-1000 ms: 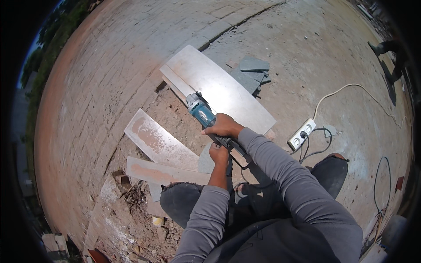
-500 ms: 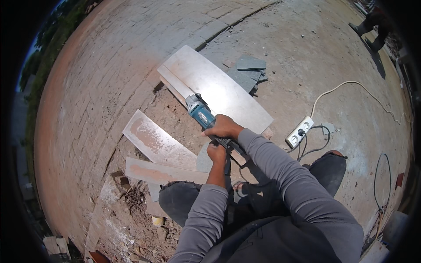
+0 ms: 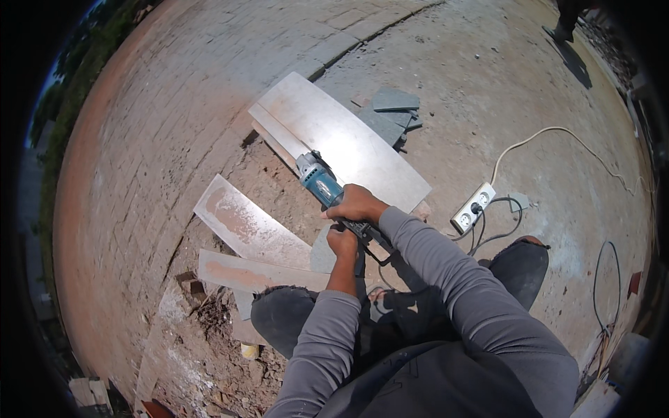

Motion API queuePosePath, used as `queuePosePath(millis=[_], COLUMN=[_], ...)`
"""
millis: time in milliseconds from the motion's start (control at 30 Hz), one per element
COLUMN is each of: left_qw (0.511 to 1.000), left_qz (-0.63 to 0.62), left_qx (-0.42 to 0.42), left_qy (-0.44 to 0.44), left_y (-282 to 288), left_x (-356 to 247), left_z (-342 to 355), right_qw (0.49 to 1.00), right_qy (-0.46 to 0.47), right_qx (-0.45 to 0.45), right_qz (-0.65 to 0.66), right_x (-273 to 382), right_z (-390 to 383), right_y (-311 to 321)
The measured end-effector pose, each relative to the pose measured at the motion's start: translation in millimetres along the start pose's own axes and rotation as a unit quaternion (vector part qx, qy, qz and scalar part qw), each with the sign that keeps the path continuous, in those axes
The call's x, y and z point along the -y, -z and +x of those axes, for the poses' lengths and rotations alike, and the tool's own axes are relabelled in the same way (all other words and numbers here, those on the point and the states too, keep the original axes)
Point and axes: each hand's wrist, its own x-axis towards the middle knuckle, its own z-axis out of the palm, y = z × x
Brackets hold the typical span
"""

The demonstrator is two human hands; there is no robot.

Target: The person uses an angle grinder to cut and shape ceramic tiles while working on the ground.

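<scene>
A teal angle grinder rests with its head on a large pale tile, along a straight line near the tile's left edge. My right hand is closed round the grinder's body. Below it, my left hand grips the rear handle. To the left lie two narrower pale tile pieces with reddish, crusted patches. Several grey-green slate offcuts lie beyond the large tile, on its right side.
A white power strip with plugged cords sits at my right, and a cable loop lies farther right. A person's dark-clothed legs appear at the upper right. Rubble and a small yellowish container are at lower left.
The other person's legs have moved farther away, toward the top edge. The view has shifted slightly; my hands and the grinder keep about the same position on the tile.
</scene>
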Motion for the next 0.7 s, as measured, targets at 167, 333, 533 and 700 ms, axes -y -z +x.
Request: queuePosePath(millis=[167,333,533,700], left_qw=[1.0,0.999,0.999,0.999], left_qz=[-0.012,-0.042,-0.032,-0.043], left_qx=[0.012,0.023,0.012,0.017], left_qy=[0.012,-0.003,0.012,-0.003], left_y=[1.4,1.0,-0.1,0.1], left_x=[5.6,14.7,15.3,9.0], left_z=[3.0,7.3,7.9,3.6], right_qw=[1.0,1.0,1.0,1.0], right_qy=[-0.008,-0.009,-0.012,-0.01], right_qx=[0.009,0.01,0.004,0.008], right_qz=[-0.009,-0.003,-0.008,-0.005], right_x=[-3.4,-4.8,-4.5,-6.6], right_z=[-2.6,-7.5,-12.7,-14.3], right_y=[-1.4,-0.5,1.1,0.9])
